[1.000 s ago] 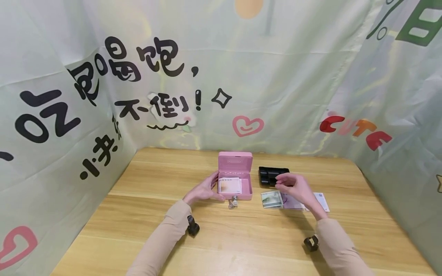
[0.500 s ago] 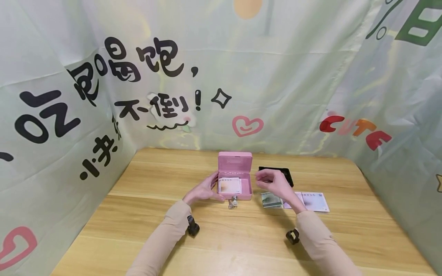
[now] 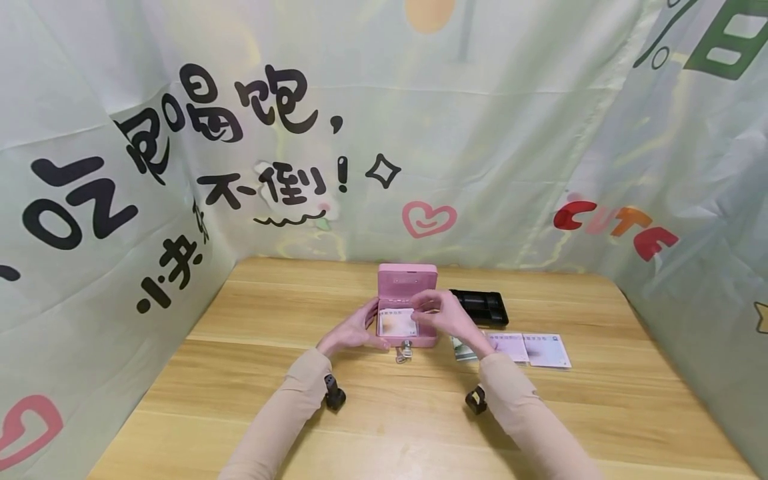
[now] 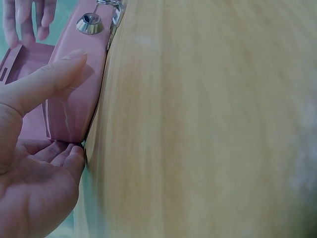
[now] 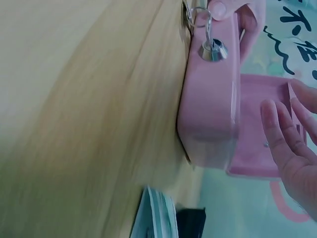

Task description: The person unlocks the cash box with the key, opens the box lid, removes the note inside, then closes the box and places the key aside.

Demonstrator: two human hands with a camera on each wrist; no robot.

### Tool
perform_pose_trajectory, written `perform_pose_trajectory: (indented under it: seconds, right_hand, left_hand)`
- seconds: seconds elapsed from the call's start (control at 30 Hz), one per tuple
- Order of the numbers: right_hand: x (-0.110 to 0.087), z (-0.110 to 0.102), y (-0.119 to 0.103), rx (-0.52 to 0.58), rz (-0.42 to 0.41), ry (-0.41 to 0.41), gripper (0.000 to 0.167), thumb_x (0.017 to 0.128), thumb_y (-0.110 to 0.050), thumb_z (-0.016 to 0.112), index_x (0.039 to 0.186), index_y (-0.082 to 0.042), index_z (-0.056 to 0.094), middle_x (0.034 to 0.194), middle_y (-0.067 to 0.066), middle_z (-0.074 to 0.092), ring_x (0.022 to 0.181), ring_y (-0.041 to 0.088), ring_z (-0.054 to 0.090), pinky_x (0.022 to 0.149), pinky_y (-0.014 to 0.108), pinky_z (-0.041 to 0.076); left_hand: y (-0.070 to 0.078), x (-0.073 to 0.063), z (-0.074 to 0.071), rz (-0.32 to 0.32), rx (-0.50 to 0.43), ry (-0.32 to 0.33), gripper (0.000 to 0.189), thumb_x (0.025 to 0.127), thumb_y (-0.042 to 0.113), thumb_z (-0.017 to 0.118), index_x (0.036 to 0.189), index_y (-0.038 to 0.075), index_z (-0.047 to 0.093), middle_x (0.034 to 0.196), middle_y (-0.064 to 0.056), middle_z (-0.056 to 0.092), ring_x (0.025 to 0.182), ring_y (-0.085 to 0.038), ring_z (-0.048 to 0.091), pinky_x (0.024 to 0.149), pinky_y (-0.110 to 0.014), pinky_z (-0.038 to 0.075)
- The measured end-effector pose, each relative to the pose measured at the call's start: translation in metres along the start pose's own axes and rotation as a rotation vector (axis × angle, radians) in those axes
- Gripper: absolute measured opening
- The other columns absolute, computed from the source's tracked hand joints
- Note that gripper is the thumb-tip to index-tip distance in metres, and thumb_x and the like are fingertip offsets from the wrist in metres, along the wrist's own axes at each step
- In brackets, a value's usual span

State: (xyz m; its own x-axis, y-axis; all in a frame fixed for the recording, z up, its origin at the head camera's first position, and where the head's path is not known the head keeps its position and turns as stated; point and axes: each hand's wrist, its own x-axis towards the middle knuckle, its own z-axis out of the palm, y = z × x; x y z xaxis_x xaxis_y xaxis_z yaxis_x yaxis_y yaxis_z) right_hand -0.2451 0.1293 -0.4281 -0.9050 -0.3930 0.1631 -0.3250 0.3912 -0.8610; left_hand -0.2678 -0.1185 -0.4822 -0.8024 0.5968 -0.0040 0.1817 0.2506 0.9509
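Note:
A pink cash box (image 3: 426,341) stands on the table with its lid raised, and a stack of banknotes (image 3: 396,324) lies in its left part. My left hand (image 3: 357,329) holds the box at its left front corner; in the left wrist view the thumb lies on the front face and the fingers against the side. Keys on a ring (image 3: 402,357) hang from the front lock (image 5: 214,51). Above the box's right part is my right hand (image 3: 441,310), fingers extended and thumb apart. Nothing shows between those fingers in the right wrist view.
A black compartment tray (image 3: 495,309) lies to the right of the box. In front of it are a green banknote (image 3: 463,350), partly behind the right forearm, a purple one (image 3: 509,347) and a bluish one (image 3: 547,351). A printed curtain (image 3: 492,153) encloses the table's back and sides.
My right hand has moved left, from beside the black tray to over the cash box, uncovering the tray and more of the purple and bluish banknotes. The left hand stays on the box.

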Motion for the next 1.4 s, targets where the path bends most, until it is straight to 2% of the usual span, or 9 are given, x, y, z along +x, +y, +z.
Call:
perform_pose_trajectory:
  seconds: [0.17, 0.4, 0.63, 0.87, 1.1, 1.4]
  right_hand:
    - [0.009, 0.008, 0.005, -0.015, 0.016, -0.009, 0.033, 0.086, -0.002, 0.073, 0.117, 0.009, 0.067, 0.114, 0.032, 0.070, 0.100, 0.033, 0.072, 0.081, 0.021, 0.061]
    - [0.016, 0.012, 0.007, -0.022, 0.050, -0.013, 0.032, 0.086, 0.000, 0.072, 0.117, 0.009, 0.067, 0.113, 0.030, 0.071, 0.101, 0.034, 0.071, 0.086, 0.030, 0.061]
    - [0.022, 0.013, 0.012, -0.050, 0.058, -0.020, 0.035, 0.086, 0.001, 0.073, 0.118, 0.011, 0.065, 0.115, 0.030, 0.069, 0.105, 0.039, 0.070, 0.093, 0.042, 0.062]
    - [0.024, 0.015, 0.015, -0.078, 0.085, -0.008, 0.035, 0.084, 0.001, 0.074, 0.117, 0.010, 0.066, 0.113, 0.028, 0.071, 0.104, 0.038, 0.070, 0.093, 0.044, 0.062]
    - [0.024, 0.016, 0.016, -0.111, 0.104, 0.004, 0.033, 0.084, 0.000, 0.074, 0.116, 0.008, 0.067, 0.115, 0.027, 0.071, 0.108, 0.041, 0.069, 0.096, 0.047, 0.061]
    - [0.024, 0.018, 0.018, -0.095, 0.137, 0.017, 0.031, 0.084, 0.001, 0.073, 0.114, 0.007, 0.068, 0.114, 0.026, 0.071, 0.106, 0.040, 0.071, 0.092, 0.045, 0.063]
  left_hand:
    - [0.001, -0.001, 0.000, -0.011, -0.003, 0.003, 0.117, 0.073, -0.002, 0.084, 0.161, 0.002, 0.007, 0.169, -0.021, 0.014, 0.157, -0.039, 0.016, 0.131, -0.052, 0.014]
    - [0.001, -0.002, 0.000, -0.042, 0.001, 0.005, 0.118, 0.073, -0.001, 0.084, 0.162, 0.005, 0.007, 0.170, -0.018, 0.012, 0.158, -0.034, 0.014, 0.131, -0.049, 0.014]
    - [0.004, -0.003, 0.000, -0.071, 0.049, 0.041, 0.118, 0.072, 0.003, 0.086, 0.161, 0.003, 0.009, 0.169, -0.020, 0.013, 0.157, -0.036, 0.015, 0.131, -0.049, 0.014]
    - [0.002, -0.002, 0.000, -0.051, 0.039, 0.022, 0.117, 0.073, 0.000, 0.085, 0.161, 0.002, 0.008, 0.169, -0.020, 0.012, 0.157, -0.035, 0.014, 0.131, -0.048, 0.014]
    - [0.001, -0.002, 0.000, -0.057, 0.039, 0.028, 0.118, 0.072, 0.001, 0.085, 0.161, 0.003, 0.008, 0.169, -0.020, 0.014, 0.157, -0.035, 0.015, 0.131, -0.048, 0.014]
    - [0.000, -0.001, 0.000, -0.048, 0.030, 0.024, 0.117, 0.073, 0.000, 0.085, 0.161, 0.001, 0.007, 0.169, -0.021, 0.012, 0.157, -0.036, 0.014, 0.131, -0.047, 0.014]
